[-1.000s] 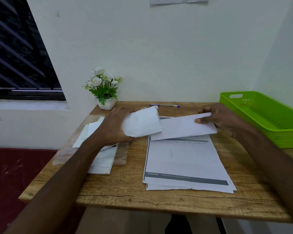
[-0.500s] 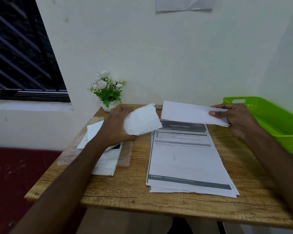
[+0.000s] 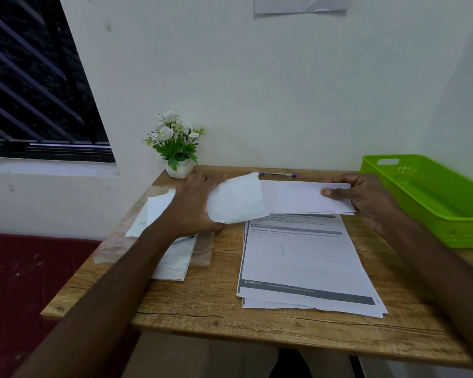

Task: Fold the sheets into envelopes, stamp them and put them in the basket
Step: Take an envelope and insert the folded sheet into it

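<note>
Wood-grain table [image 3: 208, 304] pushed vs. white wall, dark barred window [image 3: 33, 85] off beyond my left hand. My left hand [image 3: 194, 205] clutches a crumpled white paper [image 3: 236, 199], fingers curled round its edge, thumb under. My right hand [image 3: 366, 197] pinches a folded sheet [image 3: 298, 197] at its right end, thumb on top; sheet is long, flat, smooth, and its other end tucks behind the crumpled paper. Stack of printed sheets [image 3: 303, 263] lies directly below both hands, toward me, grey bands across pages. Green plastic basket [image 3: 431, 203] just right of my right hand. Pen [image 3: 277, 174] and small flower pot [image 3: 176, 148] beyond hands, by wall. More white papers [image 3: 172, 260] under left wrist.
</note>
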A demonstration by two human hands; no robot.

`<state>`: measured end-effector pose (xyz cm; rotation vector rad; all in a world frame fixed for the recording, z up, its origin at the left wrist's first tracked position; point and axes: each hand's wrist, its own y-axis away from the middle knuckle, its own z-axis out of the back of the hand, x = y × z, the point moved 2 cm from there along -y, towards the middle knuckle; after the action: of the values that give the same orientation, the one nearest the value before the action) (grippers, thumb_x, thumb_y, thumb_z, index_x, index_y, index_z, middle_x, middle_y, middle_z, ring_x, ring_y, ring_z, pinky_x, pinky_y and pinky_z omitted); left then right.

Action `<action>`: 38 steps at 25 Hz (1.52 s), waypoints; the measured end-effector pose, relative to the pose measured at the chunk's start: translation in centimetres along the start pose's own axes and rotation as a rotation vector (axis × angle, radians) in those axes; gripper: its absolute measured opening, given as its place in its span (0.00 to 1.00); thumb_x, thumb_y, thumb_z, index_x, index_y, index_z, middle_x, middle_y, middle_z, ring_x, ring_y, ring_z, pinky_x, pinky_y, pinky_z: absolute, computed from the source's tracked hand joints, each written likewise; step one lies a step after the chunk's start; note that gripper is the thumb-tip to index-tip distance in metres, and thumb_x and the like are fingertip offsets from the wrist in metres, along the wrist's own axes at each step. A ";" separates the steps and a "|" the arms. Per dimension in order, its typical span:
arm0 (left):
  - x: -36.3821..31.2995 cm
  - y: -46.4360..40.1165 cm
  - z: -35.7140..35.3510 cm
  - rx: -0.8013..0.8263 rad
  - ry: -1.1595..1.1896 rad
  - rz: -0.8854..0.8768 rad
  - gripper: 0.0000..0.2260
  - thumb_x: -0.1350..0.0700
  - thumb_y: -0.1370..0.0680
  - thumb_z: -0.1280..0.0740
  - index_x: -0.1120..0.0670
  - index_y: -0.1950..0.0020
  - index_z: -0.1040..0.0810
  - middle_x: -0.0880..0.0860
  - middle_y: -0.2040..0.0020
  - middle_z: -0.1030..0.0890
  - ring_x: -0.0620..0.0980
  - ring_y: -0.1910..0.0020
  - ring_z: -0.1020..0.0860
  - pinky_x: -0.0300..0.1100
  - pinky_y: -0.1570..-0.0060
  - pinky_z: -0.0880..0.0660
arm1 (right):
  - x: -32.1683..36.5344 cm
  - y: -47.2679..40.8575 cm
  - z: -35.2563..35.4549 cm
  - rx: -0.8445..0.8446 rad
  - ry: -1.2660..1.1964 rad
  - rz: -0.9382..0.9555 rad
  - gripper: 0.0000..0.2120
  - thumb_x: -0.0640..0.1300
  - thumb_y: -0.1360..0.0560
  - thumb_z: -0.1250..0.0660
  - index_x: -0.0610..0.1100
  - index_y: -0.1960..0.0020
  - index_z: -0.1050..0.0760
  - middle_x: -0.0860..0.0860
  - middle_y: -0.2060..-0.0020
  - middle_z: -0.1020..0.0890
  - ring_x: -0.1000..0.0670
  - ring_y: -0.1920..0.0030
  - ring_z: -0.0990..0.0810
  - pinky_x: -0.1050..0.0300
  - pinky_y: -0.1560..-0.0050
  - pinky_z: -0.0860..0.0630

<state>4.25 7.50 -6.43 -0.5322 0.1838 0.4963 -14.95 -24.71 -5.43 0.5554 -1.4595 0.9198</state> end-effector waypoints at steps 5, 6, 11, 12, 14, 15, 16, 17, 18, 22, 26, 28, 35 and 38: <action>-1.1 0.2 -0.5 0.016 -0.013 -0.091 0.43 0.40 0.38 0.25 0.48 0.25 0.32 0.48 0.35 0.30 0.49 0.35 0.33 0.53 0.36 0.31 | -0.6 0.4 -1.5 0.033 0.021 -0.012 0.12 0.41 0.40 0.18 0.45 0.58 0.14 0.52 0.63 0.13 0.55 0.65 0.16 0.65 0.69 0.23; -1.4 0.3 -0.6 0.014 -0.023 -0.108 0.43 0.40 0.38 0.26 0.48 0.25 0.32 0.48 0.36 0.30 0.49 0.36 0.33 0.53 0.36 0.31 | -0.8 0.5 -2.1 0.050 0.030 -0.027 0.12 0.41 0.38 0.19 0.45 0.56 0.15 0.53 0.63 0.13 0.55 0.66 0.16 0.65 0.70 0.25; -2.8 0.3 -1.4 0.034 -0.042 -0.168 0.44 0.38 0.38 0.26 0.49 0.24 0.32 0.50 0.34 0.29 0.50 0.36 0.32 0.48 0.35 0.36 | -0.9 1.4 -4.9 0.216 -0.040 -0.109 0.17 0.27 0.25 0.34 0.43 0.43 0.17 0.43 0.45 0.14 0.46 0.50 0.16 0.49 0.48 0.21; -2.9 0.3 -1.5 0.035 -0.045 -0.176 0.44 0.37 0.38 0.27 0.49 0.24 0.32 0.50 0.34 0.29 0.49 0.36 0.33 0.48 0.35 0.36 | -0.7 1.7 -5.5 0.267 -0.067 -0.106 0.21 0.24 0.26 0.38 0.42 0.40 0.19 0.41 0.42 0.16 0.44 0.46 0.17 0.45 0.43 0.22; -3.0 0.3 -1.4 0.025 -0.038 -0.180 0.44 0.37 0.38 0.28 0.49 0.24 0.33 0.50 0.34 0.29 0.49 0.36 0.33 0.49 0.35 0.35 | -0.4 2.1 -6.2 0.297 -0.077 -0.102 0.27 0.22 0.29 0.39 0.42 0.36 0.21 0.38 0.38 0.19 0.40 0.43 0.20 0.39 0.38 0.26; -3.0 0.3 -1.3 0.008 -0.026 -0.180 0.44 0.37 0.38 0.28 0.49 0.24 0.33 0.49 0.34 0.29 0.49 0.36 0.32 0.51 0.35 0.34 | -0.4 2.3 -6.4 0.296 -0.069 -0.100 0.27 0.23 0.29 0.37 0.43 0.35 0.22 0.38 0.38 0.19 0.40 0.42 0.20 0.39 0.38 0.26; -3.0 0.3 -1.1 -0.012 -0.012 -0.180 0.44 0.37 0.38 0.28 0.48 0.23 0.33 0.49 0.35 0.29 0.48 0.36 0.32 0.53 0.35 0.32 | -0.4 2.4 -6.5 0.290 -0.061 -0.097 0.25 0.25 0.28 0.35 0.43 0.35 0.22 0.38 0.39 0.18 0.40 0.42 0.19 0.40 0.38 0.25; -3.0 0.3 -1.0 -0.031 0.001 -0.179 0.44 0.37 0.38 0.28 0.48 0.23 0.33 0.48 0.35 0.29 0.48 0.36 0.32 0.54 0.35 0.31 | -0.4 2.4 -6.4 0.271 -0.058 -0.096 0.22 0.27 0.28 0.32 0.42 0.36 0.22 0.38 0.40 0.17 0.40 0.42 0.18 0.41 0.39 0.24; -2.9 0.3 -0.8 -0.046 0.012 -0.178 0.44 0.38 0.38 0.28 0.47 0.23 0.34 0.47 0.36 0.29 0.48 0.36 0.32 0.55 0.36 0.31 | -0.5 2.4 -6.3 0.243 -0.059 -0.099 0.19 0.29 0.27 0.30 0.41 0.38 0.21 0.38 0.42 0.16 0.39 0.44 0.16 0.42 0.41 0.21; -2.5 0.1 -0.3 -0.064 0.002 -0.137 0.42 0.37 0.38 0.29 0.45 0.24 0.34 0.48 0.36 0.28 0.50 0.36 0.30 0.60 0.39 0.28 | -0.5 2.3 -4.8 0.165 -0.063 -0.100 0.09 0.35 0.28 0.25 0.36 0.48 0.18 0.42 0.58 0.16 0.46 0.62 0.18 0.54 0.65 0.20; -2.4 0.2 -0.4 -0.069 0.002 -0.137 0.43 0.37 0.38 0.28 0.45 0.25 0.33 0.47 0.36 0.29 0.49 0.36 0.31 0.60 0.39 0.28 | -0.3 2.4 -4.4 0.148 -0.086 -0.121 0.13 0.41 0.36 0.20 0.39 0.54 0.18 0.45 0.61 0.15 0.49 0.67 0.17 0.59 0.70 0.23; -2.7 0.3 -0.5 -0.087 0.017 -0.158 0.43 0.38 0.38 0.28 0.45 0.25 0.34 0.46 0.37 0.29 0.48 0.37 0.31 0.59 0.39 0.28 | -0.1 2.7 -4.8 0.171 -0.096 -0.131 0.16 0.46 0.41 0.19 0.41 0.56 0.16 0.45 0.60 0.14 0.49 0.66 0.16 0.61 0.70 0.24; -3.4 0.2 -1.2 -0.080 0.017 -0.195 0.45 0.41 0.37 0.22 0.48 0.23 0.33 0.48 0.34 0.28 0.49 0.35 0.31 0.59 0.35 0.30 | -0.1 3.6 -6.3 0.181 -0.051 -0.090 0.23 0.53 0.46 0.17 0.43 0.55 0.12 0.50 0.57 0.12 0.54 0.67 0.21 0.62 0.70 0.29; -4.0 0.4 -1.2 -0.089 0.031 -0.205 0.46 0.43 0.37 0.20 0.49 0.21 0.35 0.49 0.33 0.29 0.50 0.34 0.31 0.58 0.34 0.32 | -0.1 3.7 -6.3 0.161 -0.021 -0.058 0.20 0.54 0.46 0.17 0.48 0.56 0.12 0.51 0.53 0.12 0.56 0.59 0.18 0.59 0.63 0.27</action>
<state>0.51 5.56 -6.51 -0.6382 0.1356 0.2975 -14.20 -17.56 -6.81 0.7241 -1.3881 0.9940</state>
